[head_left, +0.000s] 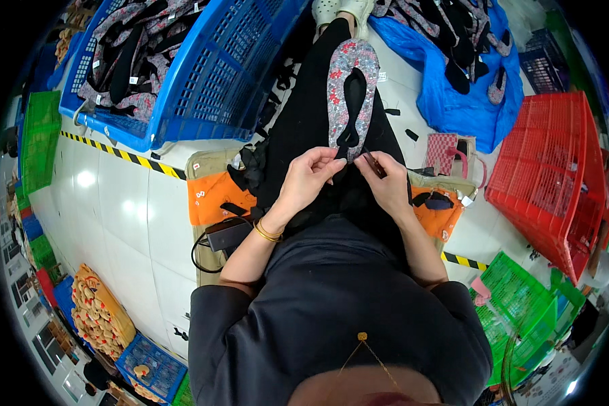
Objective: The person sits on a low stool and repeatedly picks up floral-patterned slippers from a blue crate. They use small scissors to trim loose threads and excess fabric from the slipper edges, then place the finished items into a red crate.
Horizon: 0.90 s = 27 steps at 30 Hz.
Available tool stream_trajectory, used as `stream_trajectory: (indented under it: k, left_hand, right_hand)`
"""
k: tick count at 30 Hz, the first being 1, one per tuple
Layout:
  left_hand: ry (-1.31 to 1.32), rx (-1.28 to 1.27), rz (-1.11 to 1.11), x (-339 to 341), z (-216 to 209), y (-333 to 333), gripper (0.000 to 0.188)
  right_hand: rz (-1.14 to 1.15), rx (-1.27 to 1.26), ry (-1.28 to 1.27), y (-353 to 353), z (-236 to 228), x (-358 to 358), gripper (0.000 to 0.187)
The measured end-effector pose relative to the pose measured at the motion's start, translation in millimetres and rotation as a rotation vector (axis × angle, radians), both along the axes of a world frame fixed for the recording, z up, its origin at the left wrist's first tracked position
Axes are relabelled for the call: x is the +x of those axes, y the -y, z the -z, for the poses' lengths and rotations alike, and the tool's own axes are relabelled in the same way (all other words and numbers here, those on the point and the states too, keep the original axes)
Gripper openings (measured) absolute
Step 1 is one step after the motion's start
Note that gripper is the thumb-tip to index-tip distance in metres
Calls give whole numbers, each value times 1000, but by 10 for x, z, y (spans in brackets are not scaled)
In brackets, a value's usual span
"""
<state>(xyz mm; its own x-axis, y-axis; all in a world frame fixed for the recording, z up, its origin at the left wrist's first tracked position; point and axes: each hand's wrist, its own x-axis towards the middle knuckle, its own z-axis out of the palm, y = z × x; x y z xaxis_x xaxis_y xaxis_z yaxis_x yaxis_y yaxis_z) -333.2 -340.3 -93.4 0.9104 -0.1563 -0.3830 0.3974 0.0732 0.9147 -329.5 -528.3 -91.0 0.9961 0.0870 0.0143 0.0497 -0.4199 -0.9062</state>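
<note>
A floral grey-and-red fabric piece, shaped like a slipper with a long black-edged opening, lies lengthwise over my black-trousered legs. A small white tag sticks out from its right side. At its near end, my left hand is closed, thumb and fingers pinching the black fabric there. Just to the right, my right hand is closed around a dark slender tool, mostly hidden by the fingers; its kind I cannot make out. That hand's fingertips are at the near end of the floral piece.
A blue basket full of similar floral pieces stands at the left. More lie on a blue plastic sheet at the upper right. A red crate and green crates are at the right. Black scraps lie on orange cloth.
</note>
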Motion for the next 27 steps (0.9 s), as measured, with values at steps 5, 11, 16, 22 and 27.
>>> stream_trajectory:
  k: [5,11,16,22,27]
  left_hand:
    - [-163,-281,129,62,-7,-62,18]
    - [-177,-239,60,2,30,-40,18]
    - [-84,-195,32,-78,39,-24,17]
    - [-54,-153,16,-143,97,2,18]
    - [1,-83,36,-154,222,-7,18]
  right_hand:
    - [-88,80,-2,-59,16,-182,18]
    - [-156,27,-328,116,-159,-103,35]
    - [-355,292,-545,357,-187,84,28]
    - [-531,171,-953,331,-241,497,48]
    - [-534,211,-1057,149,-323,710,42]
